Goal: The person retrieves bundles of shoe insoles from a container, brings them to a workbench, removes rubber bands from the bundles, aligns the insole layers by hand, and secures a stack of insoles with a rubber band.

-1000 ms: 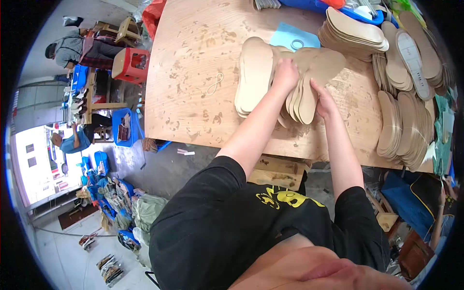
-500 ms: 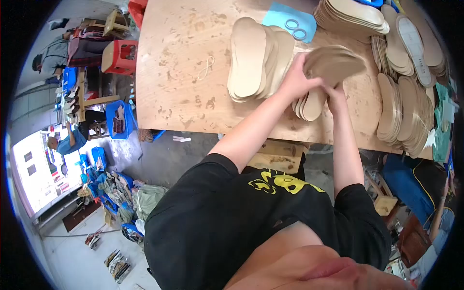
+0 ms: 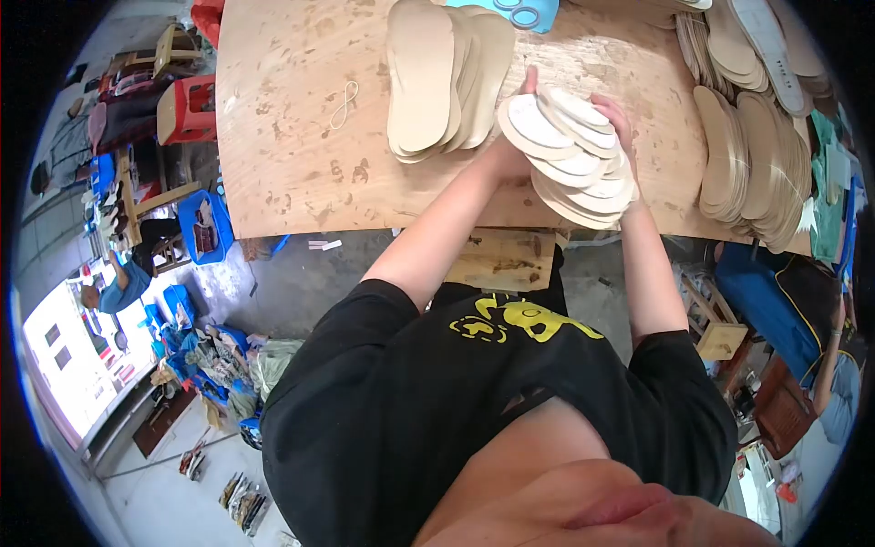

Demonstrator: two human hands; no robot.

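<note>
Between my two hands is a fanned-out stack of insoles (image 3: 579, 173), tipped up above the table's near edge so that pale white undersides show. My left hand (image 3: 514, 150) grips the stack's left side, partly hidden behind it. On the far right side, the fingers of my right hand (image 3: 616, 118) are wrapped around the stack's edge. To the left of my hands, a pile of beige insoles (image 3: 424, 82) lies spread on the wooden table (image 3: 292, 137).
A thin loop of cord (image 3: 344, 105) lies at the left. Two rings (image 3: 525, 16) rest on a blue sheet (image 3: 547, 11) at the top. Bundled insoles (image 3: 764, 169) cover the table's right side. A red stool (image 3: 186, 109) and blue crate (image 3: 202, 228) stand left.
The stack in my hands has been lifted toward me and turned, showing white undersides instead of beige tops. The whole view has shifted, so the table sits higher in it.
</note>
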